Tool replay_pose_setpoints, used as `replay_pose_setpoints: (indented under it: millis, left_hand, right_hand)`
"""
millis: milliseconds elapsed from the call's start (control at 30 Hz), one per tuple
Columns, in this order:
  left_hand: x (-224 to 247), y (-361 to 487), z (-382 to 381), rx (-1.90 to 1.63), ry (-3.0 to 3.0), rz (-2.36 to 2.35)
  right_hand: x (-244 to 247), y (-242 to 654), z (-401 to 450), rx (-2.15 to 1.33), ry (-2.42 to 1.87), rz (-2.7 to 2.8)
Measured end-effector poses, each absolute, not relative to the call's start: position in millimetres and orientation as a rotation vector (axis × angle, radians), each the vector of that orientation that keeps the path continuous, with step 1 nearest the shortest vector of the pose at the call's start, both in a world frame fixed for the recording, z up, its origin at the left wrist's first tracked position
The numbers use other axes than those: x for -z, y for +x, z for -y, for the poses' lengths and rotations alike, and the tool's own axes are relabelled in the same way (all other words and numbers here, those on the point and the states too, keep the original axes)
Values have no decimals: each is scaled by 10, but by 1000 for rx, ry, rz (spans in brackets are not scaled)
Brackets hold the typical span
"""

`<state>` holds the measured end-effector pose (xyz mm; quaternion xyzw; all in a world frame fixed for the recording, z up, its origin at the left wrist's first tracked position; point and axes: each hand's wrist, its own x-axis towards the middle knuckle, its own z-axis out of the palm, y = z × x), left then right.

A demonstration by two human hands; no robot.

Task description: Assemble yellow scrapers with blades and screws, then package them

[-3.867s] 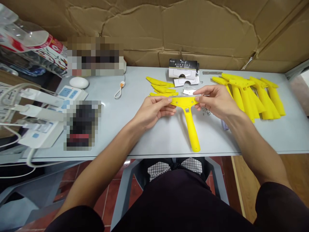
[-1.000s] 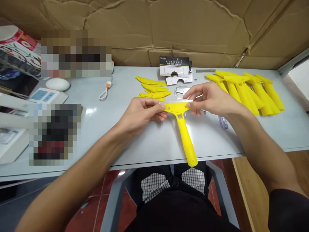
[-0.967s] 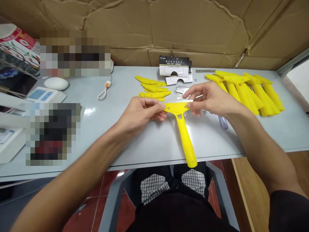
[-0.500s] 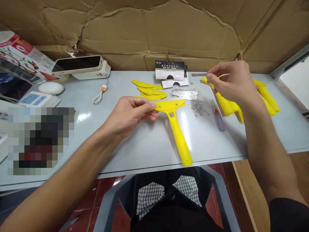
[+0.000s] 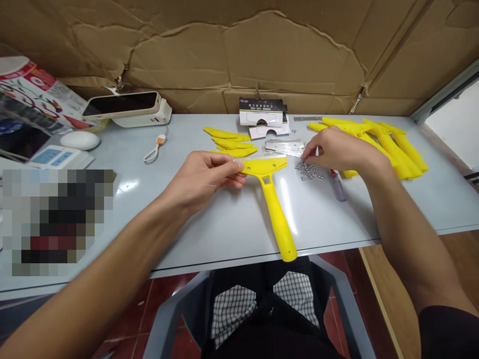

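Scraper (image 5: 277, 209) of smooth yellow plastic, T-shaped with 2 holes in its flared head, is above the gray table (image 5: 209, 239), its left corner pinched by the left hand (image 5: 205, 177). The right hand (image 5: 335, 147) curls its fingers at heaped shiny metal screws (image 5: 308, 171); whether they grip any, I cannot tell. Flat silvery strips (image 5: 285, 146) lie nearby.

Left of the left hand (image 5: 209, 174) and farther off, a phone (image 5: 121, 104) rests on a white device (image 5: 161, 113). Nearer that hand lies a looped white cord (image 5: 151, 154); farther left, a white mouse (image 5: 80, 140) sits beside a white power strip (image 5: 62, 157). Cardboard (image 5: 187, 60) stands beyond.
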<state>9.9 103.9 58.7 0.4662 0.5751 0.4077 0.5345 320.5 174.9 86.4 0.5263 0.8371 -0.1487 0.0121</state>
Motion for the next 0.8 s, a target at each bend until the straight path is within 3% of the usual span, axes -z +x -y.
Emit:
replay_pose_setpoints:
  millis: [467, 800]
  left_hand:
    - [-561, 94, -1016, -964, 1164, -1364]
    - [-564, 109, -1008, -944, 1153, -1372]
  right_hand:
    - [-569, 3107, -1727, 401, 1570, -2943]
    - [-586, 3079, -1714, 356, 1679, -2868]
